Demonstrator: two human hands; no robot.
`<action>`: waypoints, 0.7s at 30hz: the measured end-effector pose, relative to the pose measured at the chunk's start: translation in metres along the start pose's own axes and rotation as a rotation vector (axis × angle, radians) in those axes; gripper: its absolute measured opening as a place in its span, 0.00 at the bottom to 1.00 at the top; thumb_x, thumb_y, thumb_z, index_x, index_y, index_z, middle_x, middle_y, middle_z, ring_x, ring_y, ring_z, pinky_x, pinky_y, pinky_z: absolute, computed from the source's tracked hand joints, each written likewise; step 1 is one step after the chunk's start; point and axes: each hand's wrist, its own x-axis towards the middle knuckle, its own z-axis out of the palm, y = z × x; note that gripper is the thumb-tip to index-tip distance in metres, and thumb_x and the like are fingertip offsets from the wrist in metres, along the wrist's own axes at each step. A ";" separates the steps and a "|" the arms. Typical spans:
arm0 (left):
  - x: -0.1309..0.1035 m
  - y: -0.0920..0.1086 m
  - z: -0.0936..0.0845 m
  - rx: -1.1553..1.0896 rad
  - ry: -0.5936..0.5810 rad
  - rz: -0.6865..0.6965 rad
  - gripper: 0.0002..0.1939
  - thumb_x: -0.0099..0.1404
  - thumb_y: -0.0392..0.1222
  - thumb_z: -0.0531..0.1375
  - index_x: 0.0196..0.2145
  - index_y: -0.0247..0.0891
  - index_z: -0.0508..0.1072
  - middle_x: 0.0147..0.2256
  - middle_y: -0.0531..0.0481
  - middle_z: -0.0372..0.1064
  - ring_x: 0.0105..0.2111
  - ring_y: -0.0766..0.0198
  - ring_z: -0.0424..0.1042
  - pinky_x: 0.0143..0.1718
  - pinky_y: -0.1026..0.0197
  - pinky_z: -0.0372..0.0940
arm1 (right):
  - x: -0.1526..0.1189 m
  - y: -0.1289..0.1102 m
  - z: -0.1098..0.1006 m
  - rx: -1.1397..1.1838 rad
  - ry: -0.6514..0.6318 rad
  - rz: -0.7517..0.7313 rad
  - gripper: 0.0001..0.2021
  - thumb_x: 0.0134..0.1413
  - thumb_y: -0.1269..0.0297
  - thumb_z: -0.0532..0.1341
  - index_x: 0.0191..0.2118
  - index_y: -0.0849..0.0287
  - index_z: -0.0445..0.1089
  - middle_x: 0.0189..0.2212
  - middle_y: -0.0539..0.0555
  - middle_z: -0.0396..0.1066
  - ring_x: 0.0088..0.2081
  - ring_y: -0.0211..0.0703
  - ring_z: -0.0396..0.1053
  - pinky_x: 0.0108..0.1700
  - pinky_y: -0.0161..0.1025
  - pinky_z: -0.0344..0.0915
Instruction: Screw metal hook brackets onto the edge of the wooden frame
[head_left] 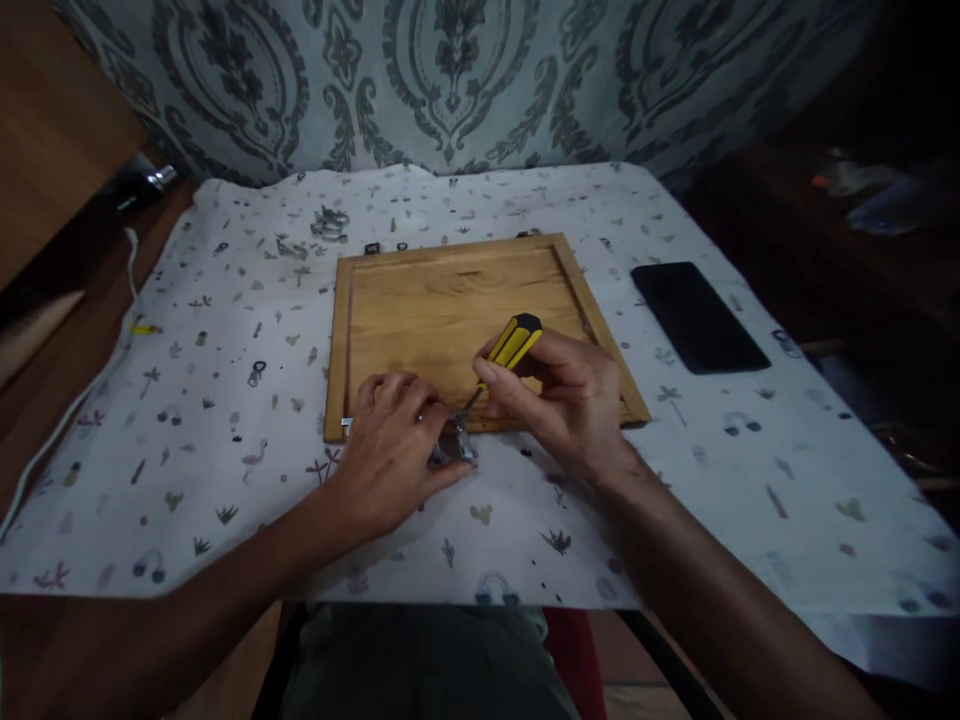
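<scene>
A wooden panel (427, 310) with a raised frame lies flat on the table. My right hand (574, 395) grips a yellow and black screwdriver (514, 343) in a pinch, tilted with its shaft pointing down and left. The screwdriver's tip meets a shiny metal fitting (453, 442), possibly a hinge, at the panel's near edge. My left hand (397, 440) rests over that edge, its thumb and fingers around the fitting and partly covering it. Whether a screw sits under the tip is too small to tell.
A black phone (699, 316) lies to the right of the panel. Several metal fittings (328, 224) are piled behind its left corner. A white cable (75, 400) runs along the left edge of the patterned tablecloth (285, 540). Patterned fabric (450, 80) rises behind the table.
</scene>
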 end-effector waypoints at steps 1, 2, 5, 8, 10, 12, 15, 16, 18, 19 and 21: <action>0.000 0.000 0.000 -0.004 -0.011 -0.007 0.24 0.62 0.59 0.72 0.46 0.37 0.79 0.47 0.42 0.73 0.53 0.44 0.66 0.58 0.40 0.60 | 0.000 0.000 0.000 -0.001 0.003 -0.001 0.12 0.64 0.60 0.68 0.29 0.54 0.70 0.22 0.47 0.67 0.24 0.38 0.67 0.26 0.38 0.63; 0.000 0.001 -0.001 -0.009 -0.022 -0.013 0.24 0.63 0.58 0.72 0.46 0.37 0.79 0.48 0.42 0.73 0.53 0.44 0.66 0.58 0.40 0.60 | 0.000 0.001 0.000 -0.001 0.007 -0.005 0.12 0.64 0.60 0.68 0.30 0.54 0.70 0.22 0.46 0.67 0.23 0.38 0.67 0.26 0.37 0.63; 0.001 0.001 -0.002 -0.019 -0.057 -0.026 0.24 0.64 0.58 0.71 0.47 0.37 0.79 0.48 0.42 0.73 0.54 0.44 0.66 0.57 0.40 0.61 | 0.000 0.001 0.001 0.013 0.001 -0.018 0.08 0.64 0.62 0.67 0.32 0.54 0.72 0.23 0.46 0.69 0.23 0.37 0.68 0.26 0.37 0.65; 0.001 0.002 -0.004 -0.014 -0.085 -0.039 0.25 0.64 0.59 0.71 0.48 0.36 0.79 0.48 0.41 0.73 0.54 0.43 0.66 0.56 0.40 0.61 | 0.000 -0.001 0.001 0.018 -0.007 -0.007 0.07 0.65 0.61 0.67 0.34 0.54 0.74 0.23 0.45 0.70 0.21 0.35 0.69 0.25 0.36 0.65; 0.002 0.003 -0.006 -0.010 -0.099 -0.041 0.25 0.65 0.59 0.71 0.49 0.36 0.78 0.48 0.42 0.73 0.54 0.43 0.66 0.57 0.40 0.61 | 0.000 -0.003 0.001 0.007 -0.012 0.011 0.09 0.65 0.60 0.67 0.33 0.54 0.74 0.22 0.45 0.71 0.20 0.35 0.69 0.24 0.35 0.64; 0.003 0.003 -0.008 -0.007 -0.112 -0.040 0.25 0.65 0.59 0.70 0.49 0.36 0.78 0.48 0.42 0.73 0.54 0.43 0.66 0.57 0.40 0.60 | 0.000 -0.003 0.001 -0.004 -0.018 0.024 0.10 0.66 0.58 0.67 0.33 0.55 0.74 0.21 0.44 0.71 0.20 0.34 0.69 0.25 0.35 0.65; 0.004 0.004 -0.010 -0.009 -0.137 -0.039 0.26 0.66 0.60 0.69 0.49 0.34 0.78 0.49 0.41 0.74 0.56 0.42 0.65 0.58 0.39 0.59 | 0.000 -0.003 0.001 -0.010 -0.013 0.025 0.09 0.65 0.59 0.67 0.33 0.55 0.75 0.22 0.45 0.73 0.20 0.34 0.69 0.25 0.34 0.65; 0.004 0.004 -0.011 -0.014 -0.145 -0.040 0.27 0.66 0.61 0.69 0.50 0.34 0.78 0.50 0.40 0.74 0.56 0.42 0.65 0.58 0.39 0.59 | 0.000 -0.002 0.001 -0.007 -0.010 0.023 0.09 0.65 0.60 0.67 0.33 0.55 0.75 0.22 0.45 0.73 0.20 0.33 0.69 0.26 0.34 0.65; 0.003 0.004 -0.011 -0.030 -0.155 -0.043 0.29 0.65 0.63 0.69 0.50 0.34 0.78 0.50 0.40 0.74 0.56 0.42 0.65 0.58 0.38 0.58 | -0.001 -0.001 0.001 -0.003 0.003 0.019 0.08 0.65 0.61 0.67 0.33 0.55 0.74 0.22 0.45 0.73 0.20 0.34 0.69 0.25 0.34 0.65; 0.003 0.004 -0.011 -0.038 -0.154 -0.045 0.30 0.65 0.63 0.68 0.51 0.34 0.78 0.50 0.40 0.74 0.56 0.42 0.65 0.58 0.38 0.58 | -0.001 0.000 0.001 -0.004 0.008 0.018 0.08 0.64 0.62 0.67 0.32 0.55 0.74 0.22 0.44 0.73 0.20 0.34 0.70 0.25 0.35 0.65; 0.002 0.004 -0.011 -0.052 -0.144 -0.046 0.29 0.66 0.63 0.67 0.51 0.34 0.78 0.49 0.40 0.75 0.56 0.43 0.66 0.59 0.39 0.58 | -0.001 0.000 0.002 -0.009 0.014 0.018 0.08 0.64 0.62 0.67 0.32 0.55 0.74 0.20 0.44 0.72 0.19 0.35 0.70 0.25 0.35 0.64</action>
